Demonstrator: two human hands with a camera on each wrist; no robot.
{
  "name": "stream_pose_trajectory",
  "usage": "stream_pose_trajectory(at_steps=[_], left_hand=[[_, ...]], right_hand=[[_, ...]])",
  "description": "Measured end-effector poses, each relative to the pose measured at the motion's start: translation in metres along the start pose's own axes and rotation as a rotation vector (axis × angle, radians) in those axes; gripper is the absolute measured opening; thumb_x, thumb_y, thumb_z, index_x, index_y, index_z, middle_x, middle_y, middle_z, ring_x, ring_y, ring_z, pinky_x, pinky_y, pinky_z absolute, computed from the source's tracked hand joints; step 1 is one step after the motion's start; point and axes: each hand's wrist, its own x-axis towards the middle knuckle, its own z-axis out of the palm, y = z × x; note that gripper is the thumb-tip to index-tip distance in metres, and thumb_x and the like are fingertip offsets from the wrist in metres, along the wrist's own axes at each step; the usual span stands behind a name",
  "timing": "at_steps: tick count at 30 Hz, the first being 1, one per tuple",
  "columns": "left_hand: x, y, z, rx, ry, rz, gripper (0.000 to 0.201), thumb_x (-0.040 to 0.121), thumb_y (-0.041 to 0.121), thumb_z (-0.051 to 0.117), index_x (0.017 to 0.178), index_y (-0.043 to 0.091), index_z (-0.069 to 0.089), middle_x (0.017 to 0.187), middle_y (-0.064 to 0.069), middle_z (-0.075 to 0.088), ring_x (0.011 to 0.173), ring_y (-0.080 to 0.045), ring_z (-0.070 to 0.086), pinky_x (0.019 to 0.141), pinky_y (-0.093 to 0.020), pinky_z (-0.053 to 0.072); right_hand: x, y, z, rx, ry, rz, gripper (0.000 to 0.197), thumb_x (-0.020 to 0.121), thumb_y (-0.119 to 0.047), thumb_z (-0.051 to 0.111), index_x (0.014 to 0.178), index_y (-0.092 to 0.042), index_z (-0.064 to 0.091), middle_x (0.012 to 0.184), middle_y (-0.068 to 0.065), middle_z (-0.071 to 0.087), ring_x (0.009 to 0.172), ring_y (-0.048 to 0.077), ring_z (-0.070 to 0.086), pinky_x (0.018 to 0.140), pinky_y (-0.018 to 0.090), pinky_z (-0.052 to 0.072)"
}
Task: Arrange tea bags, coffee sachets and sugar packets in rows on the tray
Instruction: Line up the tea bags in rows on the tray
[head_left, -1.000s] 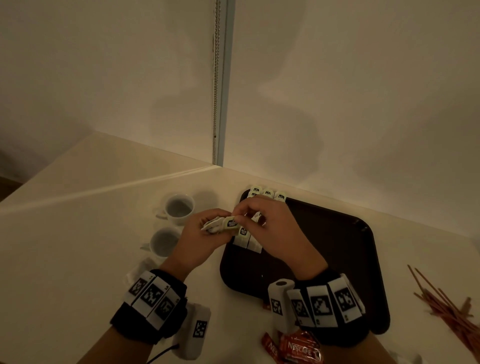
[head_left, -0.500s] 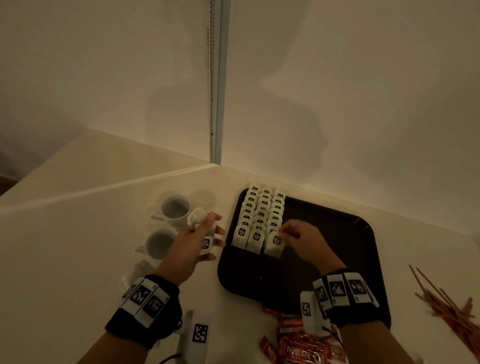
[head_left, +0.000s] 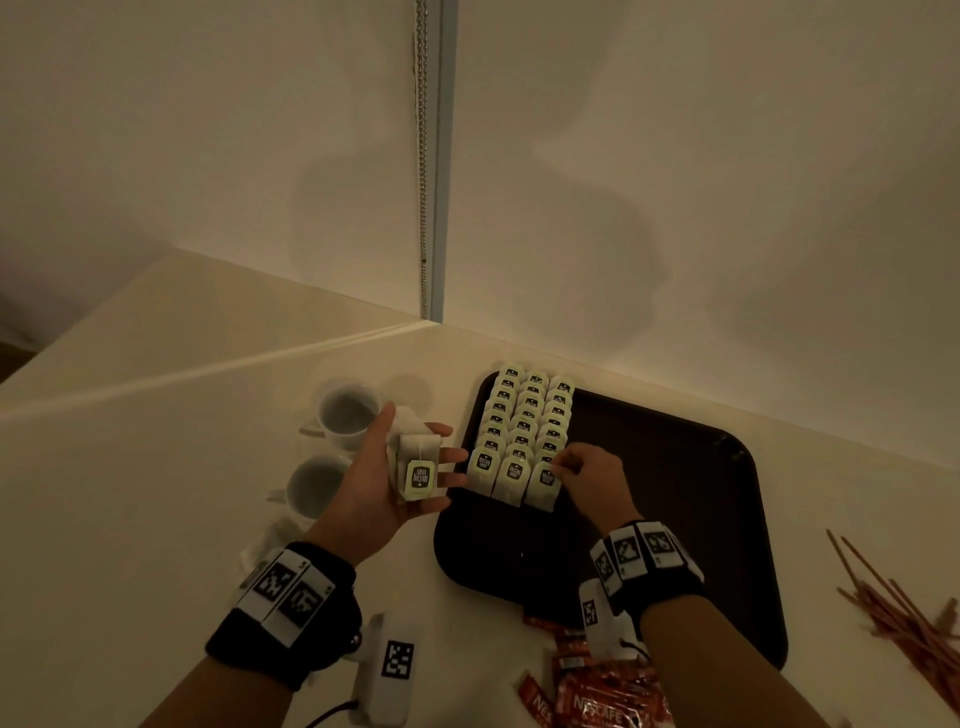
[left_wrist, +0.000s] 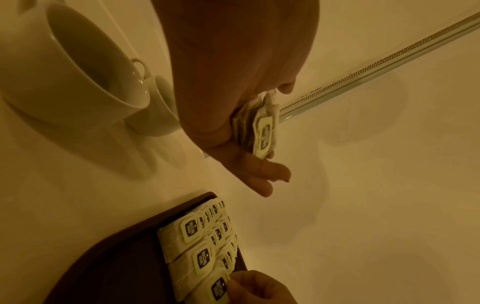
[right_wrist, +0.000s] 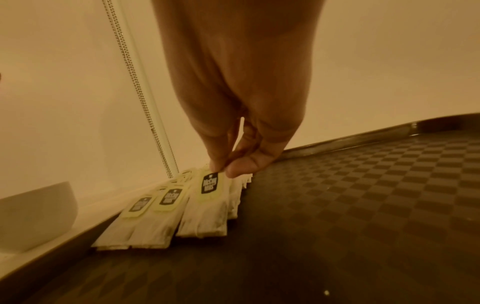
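A dark brown tray (head_left: 675, 493) lies on the pale counter. Three overlapping rows of tea bags (head_left: 524, 431) fill its far left corner. My right hand (head_left: 563, 470) pinches the tag end of the front tea bag (head_left: 543, 480) of the right-hand row; the right wrist view shows thumb and forefinger on that tea bag (right_wrist: 207, 197), which lies flat on the tray. My left hand (head_left: 410, 467) hovers palm up just left of the tray, holding a small stack of tea bags (head_left: 418, 473). In the left wrist view the thumb presses the stack (left_wrist: 262, 131) against the fingers.
Two white cups (head_left: 348, 415) (head_left: 311, 486) stand left of the tray, close behind my left hand. Red Nescafe sachets (head_left: 597, 691) are heaped at the counter's near edge. Thin brown sticks (head_left: 904, 618) lie right of the tray. A bead chain (head_left: 423, 156) hangs in the wall corner.
The hands were together over the tray on the stack. My right hand drew one tea bag off and laid it at the front of the right row; my left hand moved left with the stack.
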Motion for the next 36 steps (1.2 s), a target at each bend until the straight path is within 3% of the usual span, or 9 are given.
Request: stream_pose_trajectory(at_steps=[2, 4, 7, 11, 17, 21, 27, 32, 36], left_hand=[[0.001, 0.001, 0.0, 0.017, -0.007, -0.015, 0.065, 0.089, 0.067, 0.021, 0.103, 0.018, 0.062, 0.094, -0.009, 0.072, 0.078, -0.022, 0.07, 0.056, -0.026, 0.053], [0.001, 0.0, 0.0, 0.022, -0.017, -0.035, 0.065, 0.088, 0.068, 0.022, 0.104, 0.019, 0.062, 0.097, -0.009, 0.072, 0.083, -0.024, 0.069, 0.059, -0.028, 0.053], [0.003, -0.001, 0.002, 0.01, -0.031, -0.048, 0.065, 0.085, 0.068, 0.025, 0.105, 0.02, 0.063, 0.099, -0.009, 0.072, 0.088, -0.026, 0.067, 0.063, -0.03, 0.055], [0.003, -0.003, 0.01, -0.055, -0.062, -0.033, 0.057, 0.092, 0.059, 0.031, 0.105, 0.016, 0.066, 0.1, -0.009, 0.071, 0.088, -0.017, 0.068, 0.071, -0.032, 0.058], [0.005, 0.0, 0.013, -0.224, -0.073, -0.026, 0.044, 0.099, 0.04, 0.03, 0.111, 0.01, 0.059, 0.094, -0.013, 0.069, 0.077, -0.02, 0.07, 0.054, -0.026, 0.055], [0.005, 0.0, 0.009, -0.218, -0.026, 0.003, 0.026, 0.098, 0.03, 0.033, 0.098, 0.019, 0.057, 0.089, -0.009, 0.068, 0.074, -0.02, 0.068, 0.057, -0.028, 0.055], [-0.002, -0.007, 0.008, -0.04, -0.004, 0.029, 0.006, 0.091, 0.028, 0.056, 0.094, 0.026, 0.061, 0.091, 0.0, 0.072, 0.081, -0.016, 0.069, 0.058, -0.024, 0.053], [-0.004, -0.007, 0.012, -0.081, -0.053, 0.129, 0.018, 0.086, 0.007, 0.057, 0.091, 0.025, 0.055, 0.087, 0.004, 0.071, 0.075, -0.008, 0.069, 0.056, -0.017, 0.05], [-0.003, -0.009, 0.016, -0.082, -0.08, 0.191, 0.025, 0.076, 0.015, 0.063, 0.099, 0.019, 0.052, 0.097, -0.004, 0.07, 0.087, -0.014, 0.07, 0.063, -0.021, 0.055]], right_hand=[[0.001, -0.002, 0.0, -0.023, 0.02, 0.004, 0.01, 0.085, -0.015, 0.066, 0.094, -0.01, 0.065, 0.096, 0.004, 0.065, 0.091, 0.016, 0.061, 0.083, 0.026, 0.051], [-0.004, -0.015, -0.001, 0.024, 0.067, -0.056, 0.013, 0.086, -0.018, 0.066, 0.096, -0.012, 0.062, 0.097, 0.002, 0.062, 0.087, 0.011, 0.059, 0.075, 0.017, 0.048], [-0.027, -0.066, -0.008, 0.284, 0.079, -0.337, 0.014, 0.083, -0.018, 0.069, 0.096, -0.017, 0.063, 0.092, -0.01, 0.059, 0.081, 0.002, 0.055, 0.067, 0.009, 0.041], [-0.058, -0.122, -0.01, 0.287, -0.122, -0.709, 0.041, 0.069, -0.032, 0.079, 0.106, -0.021, 0.065, 0.095, -0.01, 0.054, 0.09, 0.0, 0.05, 0.078, 0.009, 0.039], [-0.063, -0.131, -0.005, -0.067, -0.109, -0.783, 0.049, 0.067, -0.04, 0.078, 0.109, -0.022, 0.061, 0.109, -0.004, 0.058, 0.097, 0.013, 0.053, 0.085, 0.035, 0.046], [-0.064, -0.129, -0.013, -0.036, -0.148, -0.828, 0.035, 0.077, -0.021, 0.07, 0.111, -0.016, 0.065, 0.11, 0.001, 0.064, 0.099, 0.016, 0.058, 0.086, 0.031, 0.048], [-0.053, -0.125, -0.029, -0.104, -0.165, -0.825, 0.022, 0.079, 0.003, 0.062, 0.09, -0.011, 0.075, 0.121, 0.008, 0.057, 0.107, 0.021, 0.057, 0.087, 0.027, 0.046], [-0.053, -0.127, -0.045, 0.094, -0.201, -0.768, 0.018, 0.08, -0.013, 0.06, 0.092, -0.012, 0.073, 0.101, 0.004, 0.053, 0.087, 0.012, 0.057, 0.072, 0.025, 0.052], [-0.058, -0.14, -0.053, 0.189, -0.125, -0.754, 0.013, 0.086, -0.008, 0.063, 0.096, -0.009, 0.071, 0.089, -0.001, 0.06, 0.082, 0.009, 0.058, 0.073, 0.022, 0.052]])
